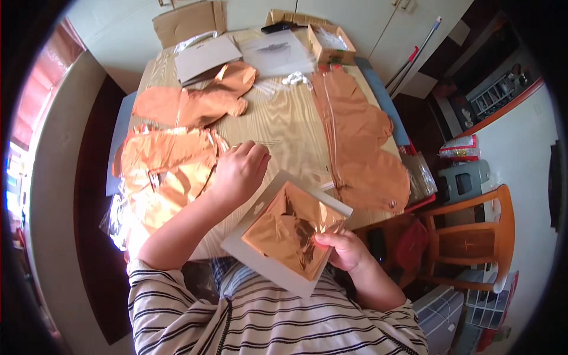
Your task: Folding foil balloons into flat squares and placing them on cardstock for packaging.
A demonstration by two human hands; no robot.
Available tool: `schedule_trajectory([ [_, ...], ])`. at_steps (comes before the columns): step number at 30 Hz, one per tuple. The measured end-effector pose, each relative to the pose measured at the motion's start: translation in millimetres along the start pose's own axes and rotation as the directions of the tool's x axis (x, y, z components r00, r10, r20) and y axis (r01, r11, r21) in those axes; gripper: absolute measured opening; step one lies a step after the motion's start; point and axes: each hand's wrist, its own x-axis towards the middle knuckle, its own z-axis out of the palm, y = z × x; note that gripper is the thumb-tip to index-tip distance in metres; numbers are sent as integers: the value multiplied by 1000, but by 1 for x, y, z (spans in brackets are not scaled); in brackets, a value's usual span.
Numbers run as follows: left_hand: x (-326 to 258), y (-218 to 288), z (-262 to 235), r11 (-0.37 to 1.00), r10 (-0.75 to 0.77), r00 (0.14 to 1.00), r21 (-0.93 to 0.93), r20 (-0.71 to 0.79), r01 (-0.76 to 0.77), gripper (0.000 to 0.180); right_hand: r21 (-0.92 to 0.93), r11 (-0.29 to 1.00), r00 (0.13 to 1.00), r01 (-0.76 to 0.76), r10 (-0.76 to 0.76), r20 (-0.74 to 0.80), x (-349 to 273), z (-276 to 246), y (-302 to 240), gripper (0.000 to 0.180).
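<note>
My right hand (345, 248) grips a grey backing card (236, 241) with a hanging hole, its thumb pressing a folded copper-coloured foil balloon (281, 234) flat on the card. The card is tilted in front of my body, over the table's near edge. My left hand (242, 168) is over the middle of the table with its fingers curled in; whatever they hold, if anything, is hidden. Beside it on the left lies a crumpled copper foil balloon (168, 157). Another flat foil balloon (195, 100) is farther back, and long flat foil balloons (361, 139) lie along the right side.
The wooden table (284, 121) carries a stack of grey cards (207, 59), a clear plastic sheet (278, 53), small white pieces (297, 78) and an open cardboard box (331, 44) at the back. A wooden chair (467, 239) stands to the right.
</note>
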Motion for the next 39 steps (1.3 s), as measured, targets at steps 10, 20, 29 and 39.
schedule_trajectory([
  [10, -81, 0, -8, 961, 232, 955, -193, 182, -197, 26, -68, 969, 971, 237, -234, 56, -8, -19, 62, 32],
  [20, -77, -6, -7, 982, 42, 964, -189, 262, 8, 9, -190, 936, 952, 297, -305, -15, -21, -33, 54, 5],
  [29, -64, 3, -11, 895, 161, 841, -436, 516, 96, 15, -209, 895, 878, 395, -434, -200, -17, -18, 85, 21],
  [39, -92, 28, -15, 897, 433, 849, -235, 301, -374, 13, -87, 921, 900, 379, -389, -196, 0, -2, 104, 15],
])
